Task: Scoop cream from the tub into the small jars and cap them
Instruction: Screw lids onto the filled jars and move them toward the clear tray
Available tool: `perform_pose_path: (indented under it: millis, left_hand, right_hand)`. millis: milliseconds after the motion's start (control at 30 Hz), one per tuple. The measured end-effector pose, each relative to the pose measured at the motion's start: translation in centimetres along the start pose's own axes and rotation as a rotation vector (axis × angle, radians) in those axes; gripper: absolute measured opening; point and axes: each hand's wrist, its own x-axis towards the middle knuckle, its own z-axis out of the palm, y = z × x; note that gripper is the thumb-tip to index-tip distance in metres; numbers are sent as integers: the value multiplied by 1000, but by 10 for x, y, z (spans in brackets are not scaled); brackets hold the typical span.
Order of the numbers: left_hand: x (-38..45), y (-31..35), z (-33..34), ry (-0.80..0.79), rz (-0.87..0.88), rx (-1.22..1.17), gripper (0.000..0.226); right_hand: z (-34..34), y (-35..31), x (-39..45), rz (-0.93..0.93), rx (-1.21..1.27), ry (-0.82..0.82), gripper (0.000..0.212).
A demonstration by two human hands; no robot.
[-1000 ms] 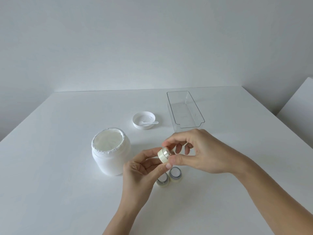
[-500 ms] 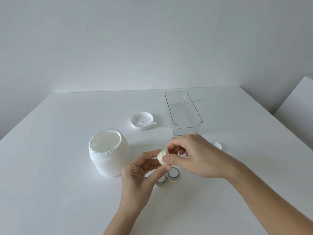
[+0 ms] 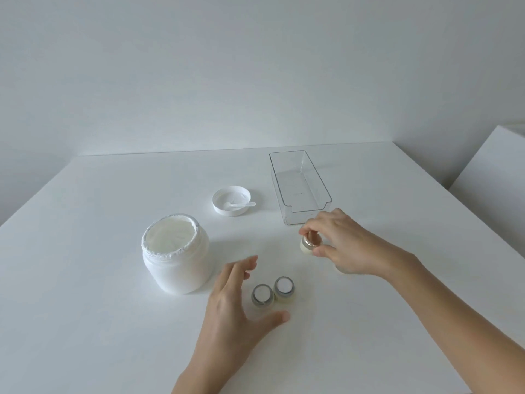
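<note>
head view, high, forward-down, near table (image 3: 85,280)

Count of things on the counter (image 3: 85,322)

Small jars: three. Two stand open and touching, side by side, the left one (image 3: 262,296) and the right one (image 3: 284,288); the third, capped jar (image 3: 309,244) is pinched in the right hand (image 3: 345,245). Cream tub (image 3: 177,255): one, open, full to the rim. Tub lid (image 3: 231,201): one, lying upside down. Small white spatula (image 3: 240,205): one, resting in that lid. Clear plastic tray (image 3: 299,186): one. Hands: two, the left hand (image 3: 233,311) with fingers spread beside the open pair. A pale object shows under the right hand; too hidden to count as a kind.
</note>
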Motion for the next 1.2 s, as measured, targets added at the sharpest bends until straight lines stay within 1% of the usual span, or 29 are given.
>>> perform_pose_path:
  millis: [100,200,267,333,400,500,567,633,733,800,867,967,1067,1200]
  left_hand:
    - [-5,-3,4,1,-40,93,72]
    - [-4,-1,4,23,-70,111,62]
    - [-4,-1,5,24,-71,115,56]
    - [-3,-1,5,33,-59,124,51]
    - [-3,-2,5,46,-46,119,48]
    - [-4,-4,3,34,-65,103,49]
    - [-5,-4,2,47,-82,44,51]
    - [-5,-3,1,79,-119,-71,52]
    - [-4,0,0,122,-142,-222,57]
    - [-3,2,-2,134,-131,-286,56]
    - [-2,5,-5,139,-129,-377,50]
    - [1,10,-5,104,-135,-520,43]
    - [4,17,-4,46,-131,-673,37]
    - [5,25,-2,-19,-82,-687,34]
  right_hand:
    - [7,1,0,2,-57,-40,32]
    - [7,-2,0,23,-67,-41,36]
    - [5,-2,-2,37,-61,-44,45]
    - [-2,3,-8,73,-64,-27,58]
    - [-10,12,-19,126,-93,-3,63]
    - [-10,19,-35,173,-167,-85,61]
    - [-3,20,-40,171,-196,-118,54]
    - [1,19,-43,141,-218,-85,42]
    - [3,18,-47,89,-273,-35,35]
    - [3,15,-52,72,-211,-1,29]
    - [2,6,-58,63,-24,43,24]
    - [1,-18,-62,-40,180,109,24]
    - [3,-43,-58,-126,249,106,27]
    - [-2,-56,-51,-143,251,91,27]
